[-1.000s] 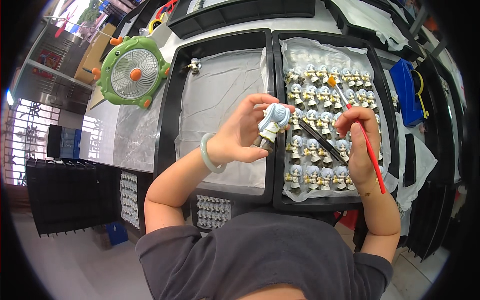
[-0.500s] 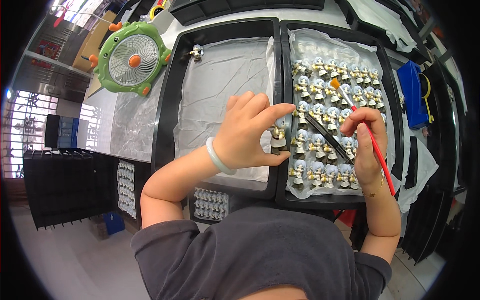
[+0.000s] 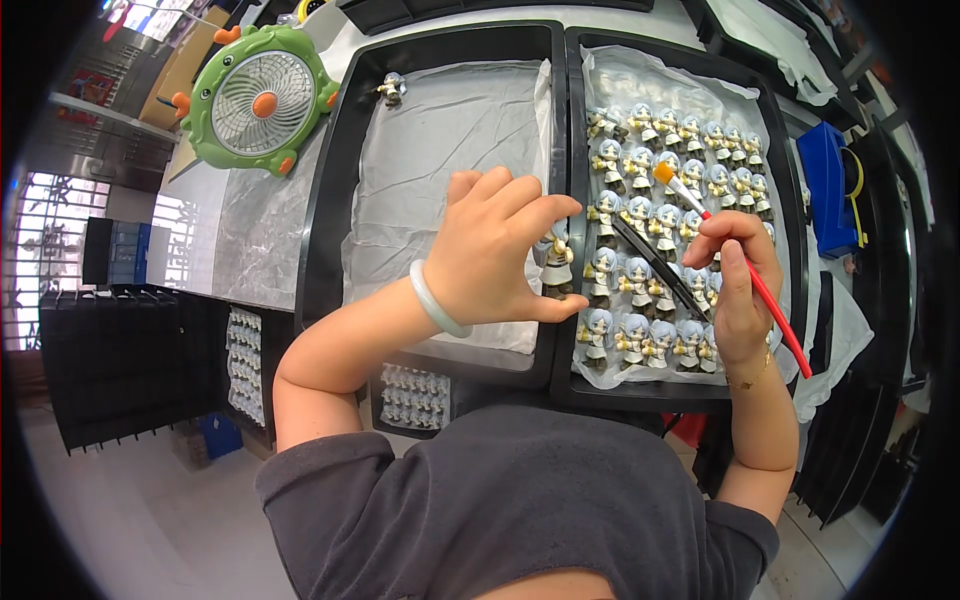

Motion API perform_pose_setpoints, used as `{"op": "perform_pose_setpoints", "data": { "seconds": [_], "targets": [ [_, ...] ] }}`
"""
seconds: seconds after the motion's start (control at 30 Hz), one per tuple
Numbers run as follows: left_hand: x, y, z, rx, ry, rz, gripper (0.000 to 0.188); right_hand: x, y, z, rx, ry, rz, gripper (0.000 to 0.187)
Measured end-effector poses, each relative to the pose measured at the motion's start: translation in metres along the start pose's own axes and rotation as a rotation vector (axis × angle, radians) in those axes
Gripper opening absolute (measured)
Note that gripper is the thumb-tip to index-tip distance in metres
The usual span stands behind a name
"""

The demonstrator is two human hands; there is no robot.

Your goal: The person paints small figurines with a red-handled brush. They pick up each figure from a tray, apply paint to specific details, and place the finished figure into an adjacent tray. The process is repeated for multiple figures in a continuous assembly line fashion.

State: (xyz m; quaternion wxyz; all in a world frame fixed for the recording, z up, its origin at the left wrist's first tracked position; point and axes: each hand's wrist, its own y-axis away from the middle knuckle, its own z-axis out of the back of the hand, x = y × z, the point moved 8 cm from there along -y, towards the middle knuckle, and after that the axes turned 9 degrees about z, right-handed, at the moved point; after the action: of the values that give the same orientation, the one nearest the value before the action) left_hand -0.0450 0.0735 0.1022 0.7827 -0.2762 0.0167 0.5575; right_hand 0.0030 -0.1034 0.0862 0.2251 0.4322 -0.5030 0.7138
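Note:
My left hand (image 3: 495, 240) is over the right side of the left black tray (image 3: 318, 240), thumb and forefinger curved around a small figurine (image 3: 557, 264). The figurine has pale hair and white-and-dark clothing; it spans the gap between the two fingers. My right hand (image 3: 738, 290) is closed around a paintbrush (image 3: 765, 290) with a red handle and orange-brown bristles. A slim black tool like tweezers (image 3: 660, 266) also runs from that hand, slanting over the figurines. Below it, rows of similar figurines (image 3: 638, 275) stand or lie on the white sheet in the right black tray (image 3: 640, 398).
One figurine (image 3: 392, 89) lies in the left tray's far left corner, on a white liner (image 3: 455, 120). A green animal-shaped fan (image 3: 262, 105) stands at the far left. A blue bin (image 3: 828, 190) is at the right. Another tray of figurines (image 3: 412, 398) sits below the table edge.
The whole view has shifted slightly. In my right hand the paintbrush has tilted a little, its handle end swinging right and its bristles left. My left hand keeps its curved grip around the figurine.

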Motion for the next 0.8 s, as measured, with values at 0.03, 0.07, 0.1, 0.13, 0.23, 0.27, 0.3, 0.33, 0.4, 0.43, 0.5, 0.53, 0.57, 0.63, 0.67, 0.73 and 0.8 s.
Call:
{"op": "perform_pose_setpoints", "data": {
  "seconds": [0.03, 0.07, 0.1, 0.13, 0.23, 0.27, 0.3, 0.33, 0.4, 0.43, 0.5, 0.53, 0.57, 0.63, 0.67, 0.73, 0.8],
  "targets": [
    [0.000, 0.000, 0.000, -0.002, 0.001, -0.003, 0.059, 0.000, 0.000, 0.000, 0.004, 0.000, 0.007, 0.021],
    [0.000, 0.000, 0.000, -0.005, 0.003, -0.006, 0.059, 0.000, 0.000, 0.000, 0.006, 0.002, 0.009, 0.021],
    [0.000, 0.001, -0.001, 0.016, 0.002, -0.003, 0.059, 0.000, 0.000, 0.000, 0.009, 0.003, 0.011, 0.021],
    [0.000, 0.001, -0.002, 0.034, -0.003, 0.000, 0.060, 0.000, -0.001, -0.001, 0.012, 0.003, 0.017, 0.021],
    [0.004, -0.003, -0.004, 0.097, 0.012, 0.018, 0.058, 0.002, -0.001, 0.001, 0.008, 0.027, 0.018, 0.021],
    [0.008, -0.007, -0.005, 0.120, 0.021, 0.020, 0.057, 0.001, 0.000, 0.002, -0.002, 0.027, 0.005, 0.021],
    [0.022, -0.015, -0.004, 0.144, 0.076, 0.092, 0.057, 0.000, 0.000, 0.002, -0.013, 0.027, -0.009, 0.021],
    [0.045, -0.025, -0.001, 0.168, 0.131, 0.161, 0.056, -0.001, 0.001, 0.003, -0.025, 0.028, -0.022, 0.021],
    [0.098, -0.043, 0.011, 0.139, 0.097, 0.287, 0.057, -0.001, 0.001, 0.000, -0.029, 0.011, -0.032, 0.020],
    [0.138, -0.049, 0.019, 0.135, -0.041, 0.391, 0.058, 0.000, 0.001, -0.002, -0.021, 0.001, -0.028, 0.020],
    [0.206, -0.061, 0.022, 0.127, -0.300, 0.502, 0.060, 0.002, 0.001, -0.003, -0.020, 0.030, -0.002, 0.019],
    [0.241, -0.062, 0.019, 0.152, -0.363, 0.580, 0.062, 0.001, 0.001, -0.004, -0.007, 0.038, -0.014, 0.018],
    [0.272, -0.058, 0.015, 0.103, -0.315, 0.610, 0.064, -0.001, 0.000, -0.004, 0.004, 0.045, -0.026, 0.018],
    [0.324, -0.051, -0.011, 0.136, -0.319, 0.677, 0.066, -0.007, 0.000, -0.004, 0.003, 0.044, -0.027, 0.017],
    [0.333, -0.050, -0.020, 0.176, -0.358, 0.702, 0.066, -0.008, 0.000, -0.004, 0.007, 0.048, -0.028, 0.017],
    [0.333, -0.053, -0.032, 0.119, -0.415, 0.652, 0.065, -0.011, 0.000, -0.004, 0.014, 0.052, -0.034, 0.017],
    [0.335, -0.055, -0.041, 0.086, -0.395, 0.658, 0.062, -0.007, 0.000, -0.003, 0.017, 0.049, -0.022, 0.016]
  ]
}}
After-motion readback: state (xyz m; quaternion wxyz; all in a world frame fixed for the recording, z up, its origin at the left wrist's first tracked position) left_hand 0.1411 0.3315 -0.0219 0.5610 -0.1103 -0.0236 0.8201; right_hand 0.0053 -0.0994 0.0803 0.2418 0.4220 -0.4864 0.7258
